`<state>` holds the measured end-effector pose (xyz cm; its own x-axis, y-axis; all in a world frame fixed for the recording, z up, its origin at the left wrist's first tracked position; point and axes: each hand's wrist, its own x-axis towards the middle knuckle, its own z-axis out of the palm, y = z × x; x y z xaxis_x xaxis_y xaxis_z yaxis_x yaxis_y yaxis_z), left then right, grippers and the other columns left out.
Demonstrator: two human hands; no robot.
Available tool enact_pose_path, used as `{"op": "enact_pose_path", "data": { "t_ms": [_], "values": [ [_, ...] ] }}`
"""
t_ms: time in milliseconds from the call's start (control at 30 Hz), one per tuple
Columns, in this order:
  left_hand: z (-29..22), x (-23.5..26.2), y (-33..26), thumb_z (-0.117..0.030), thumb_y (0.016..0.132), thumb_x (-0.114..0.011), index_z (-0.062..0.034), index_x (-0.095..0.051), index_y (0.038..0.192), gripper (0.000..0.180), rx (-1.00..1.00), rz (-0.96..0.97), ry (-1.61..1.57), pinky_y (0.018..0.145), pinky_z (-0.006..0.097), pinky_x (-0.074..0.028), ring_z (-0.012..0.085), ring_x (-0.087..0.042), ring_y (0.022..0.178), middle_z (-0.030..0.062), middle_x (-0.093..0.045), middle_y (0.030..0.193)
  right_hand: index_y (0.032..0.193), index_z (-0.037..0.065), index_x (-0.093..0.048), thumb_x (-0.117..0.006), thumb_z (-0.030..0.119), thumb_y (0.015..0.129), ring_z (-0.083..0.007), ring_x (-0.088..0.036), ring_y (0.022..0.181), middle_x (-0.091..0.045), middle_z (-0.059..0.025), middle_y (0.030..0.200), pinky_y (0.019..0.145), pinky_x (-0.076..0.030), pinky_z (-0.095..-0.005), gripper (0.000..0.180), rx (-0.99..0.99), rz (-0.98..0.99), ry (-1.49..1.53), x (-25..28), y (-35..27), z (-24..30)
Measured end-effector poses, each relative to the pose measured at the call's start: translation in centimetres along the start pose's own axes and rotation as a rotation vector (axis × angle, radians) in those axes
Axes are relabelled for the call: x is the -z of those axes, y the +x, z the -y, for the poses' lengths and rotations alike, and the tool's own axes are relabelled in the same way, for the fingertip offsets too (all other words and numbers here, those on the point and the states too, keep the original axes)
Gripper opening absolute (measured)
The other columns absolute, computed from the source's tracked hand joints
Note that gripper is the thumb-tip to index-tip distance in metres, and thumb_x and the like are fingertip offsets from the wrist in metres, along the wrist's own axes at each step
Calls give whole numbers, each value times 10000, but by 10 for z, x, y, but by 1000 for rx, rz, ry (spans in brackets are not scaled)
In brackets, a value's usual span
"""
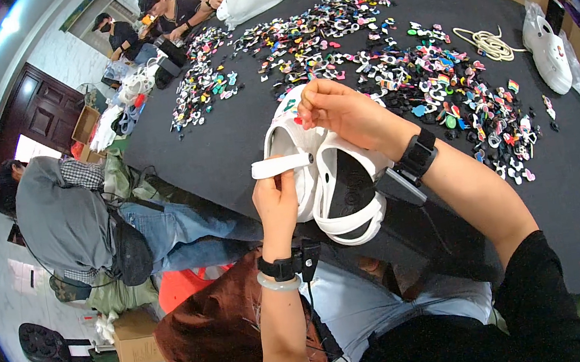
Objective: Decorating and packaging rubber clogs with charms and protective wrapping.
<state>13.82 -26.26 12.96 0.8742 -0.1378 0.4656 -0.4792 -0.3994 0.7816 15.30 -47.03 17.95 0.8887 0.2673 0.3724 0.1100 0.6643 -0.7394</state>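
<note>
A pair of white clogs lies at the near edge of the dark table. My left hand [276, 201] is closed on the left clog [283, 140], below its heel strap [282, 165]. Over the toe of that clog, my right hand [343, 113] is closed in a pinch, with a small red shoe charm [298, 120] at its fingertips. Other coloured bits show on the toe, partly hidden by the fingers. Beside it, the right clog [374, 215] points away from me, its black insole showing.
Heaps of colourful shoe charms [430, 84] spread over the dark table [567, 197]. A coiled cream cord [490, 43] and another white clog [547, 55] in clear plastic lie at the right. A person in a grey top [66, 216] sits at left; others work at the far side.
</note>
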Motion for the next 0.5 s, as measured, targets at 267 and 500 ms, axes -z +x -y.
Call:
{"op": "enact_pose_path", "data": {
  "t_ms": [267, 500],
  "values": [
    [1, 4, 2, -112, 917, -612, -6, -636, 1065, 183, 126, 78, -97, 711, 266, -477, 108, -578, 754, 49, -644, 847, 884, 22, -568, -528, 196, 978, -124, -600, 827, -627, -34, 856, 795, -474, -270, 202, -52, 64, -597, -33, 22, 7],
    [8, 9, 7, -68, 934, -551, 8, -611, 1103, 195, 228, 90, -319, 692, 243, -450, 91, -545, 760, 21, -610, 853, 895, 35, -583, -541, 173, 952, -93, -577, 819, -585, 1, 804, 772, -471, -264, 155, 24, 208, -878, -45, 21, -5]
  ]
}}
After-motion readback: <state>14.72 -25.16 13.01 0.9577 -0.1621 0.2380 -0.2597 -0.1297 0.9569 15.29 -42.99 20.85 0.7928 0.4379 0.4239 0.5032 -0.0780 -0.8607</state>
